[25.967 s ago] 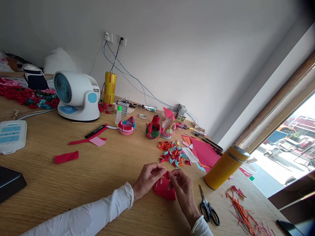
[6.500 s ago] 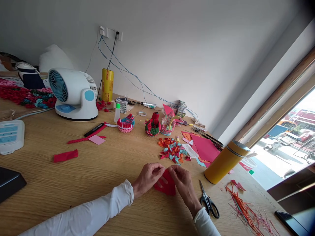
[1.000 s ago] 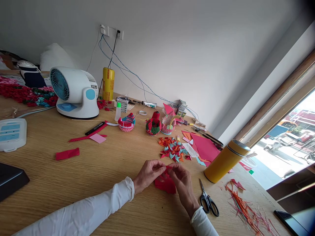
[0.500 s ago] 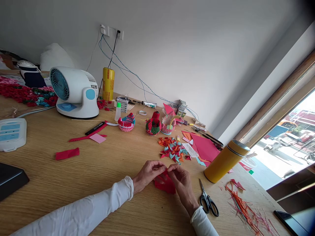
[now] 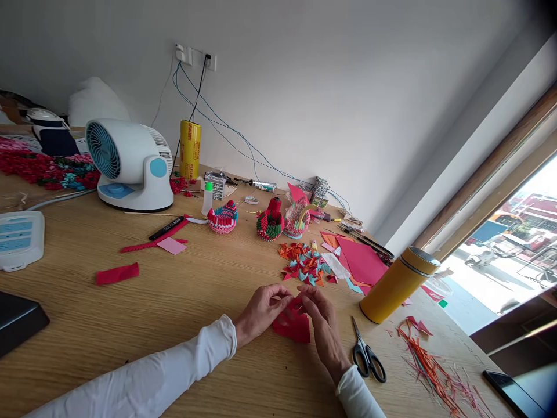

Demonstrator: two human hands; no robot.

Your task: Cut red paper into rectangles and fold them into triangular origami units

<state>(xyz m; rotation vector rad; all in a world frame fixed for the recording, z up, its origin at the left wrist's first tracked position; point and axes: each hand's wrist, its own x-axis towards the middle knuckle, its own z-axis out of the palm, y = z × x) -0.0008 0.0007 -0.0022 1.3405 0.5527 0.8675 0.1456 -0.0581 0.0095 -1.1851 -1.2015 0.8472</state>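
My left hand (image 5: 264, 312) pinches a small red piece of paper (image 5: 297, 301) between thumb and fingertips. My right hand (image 5: 322, 326) meets it from the other side, its thumb and fingers closed at the same piece. Fingers partly hide the piece, so its folds cannot be made out. Flat on the table below both hands lies red paper (image 5: 294, 332). Just beyond them is a pile of folded orange, red and light blue paper triangles (image 5: 307, 264). Black-handled scissors (image 5: 366, 355) lie to the right of my right hand.
A yellow bottle (image 5: 394, 290) stands at the right, near red sheets (image 5: 361, 261). Thin paper strips (image 5: 429, 360) lie closer. Several folded-paper models, including a red and green one (image 5: 270, 223), stand farther back. At left are a white fan (image 5: 134, 162), a cutter (image 5: 166, 228) and a red strip (image 5: 117, 274).
The fingers of my right hand have shifted slightly around the small red piece. My left hand stays nearly in place. The view has moved a little.
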